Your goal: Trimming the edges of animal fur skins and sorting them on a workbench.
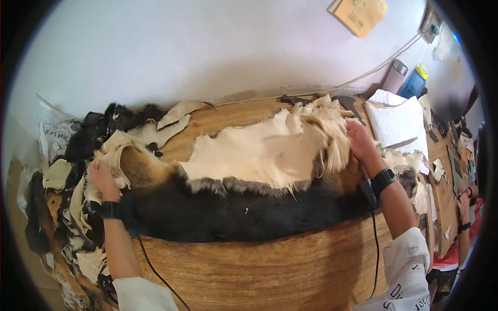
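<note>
A long fur pelt [249,215] stretches across the wooden table between my two hands. Its near part is dark black fur, turning tan at both ends. Behind this band lies a pale skin side [244,150], ragged at its far edge; I cannot tell whether it belongs to the same pelt. My left hand [102,179] is closed around the pelt's left end, where the hide curls up. At the other end, my right hand [359,139] is closed on the pelt beside a tuft of long cream fur [332,136]. Fingertips of both hands are partly hidden.
Fur and hide scraps [78,217] pile up on the left. A wall [181,46] bounds the table [249,269] behind. White paper [397,116], a steel flask [395,76] and a blue bottle [415,82] stand back right. A co-worker's hand [463,202] shows far right. Wrist cables hang down.
</note>
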### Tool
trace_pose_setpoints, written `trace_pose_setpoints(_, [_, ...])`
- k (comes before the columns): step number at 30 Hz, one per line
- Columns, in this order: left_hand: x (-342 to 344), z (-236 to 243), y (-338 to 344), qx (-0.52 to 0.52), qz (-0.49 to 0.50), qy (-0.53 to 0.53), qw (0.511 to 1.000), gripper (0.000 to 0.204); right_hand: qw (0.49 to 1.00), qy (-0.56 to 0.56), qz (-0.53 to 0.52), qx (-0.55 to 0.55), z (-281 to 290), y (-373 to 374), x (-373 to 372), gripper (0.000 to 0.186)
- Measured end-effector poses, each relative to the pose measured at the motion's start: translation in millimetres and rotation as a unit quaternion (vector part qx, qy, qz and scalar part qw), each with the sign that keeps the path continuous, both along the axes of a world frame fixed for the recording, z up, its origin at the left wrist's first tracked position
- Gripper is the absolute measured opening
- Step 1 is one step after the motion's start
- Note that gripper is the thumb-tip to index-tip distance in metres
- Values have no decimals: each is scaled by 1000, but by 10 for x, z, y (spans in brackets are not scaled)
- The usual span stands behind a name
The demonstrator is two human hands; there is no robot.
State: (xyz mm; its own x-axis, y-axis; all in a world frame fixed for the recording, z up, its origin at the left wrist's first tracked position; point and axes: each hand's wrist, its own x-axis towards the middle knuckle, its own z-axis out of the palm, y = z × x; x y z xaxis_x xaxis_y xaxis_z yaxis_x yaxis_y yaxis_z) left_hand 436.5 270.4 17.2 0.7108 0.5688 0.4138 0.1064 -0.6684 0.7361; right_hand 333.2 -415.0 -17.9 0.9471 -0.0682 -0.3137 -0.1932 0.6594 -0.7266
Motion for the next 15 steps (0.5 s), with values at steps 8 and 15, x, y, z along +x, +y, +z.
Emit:
trace_pose_setpoints(8, [-795,327,-2468,-99,-604,412,675,29,992,-36,-118,-38,44,124,-13,53])
trace_pose_setpoints(15, [-261,-366,-2760,184,-560,267,762,64,948,-128,69,-284,1005,117,-1231,34])
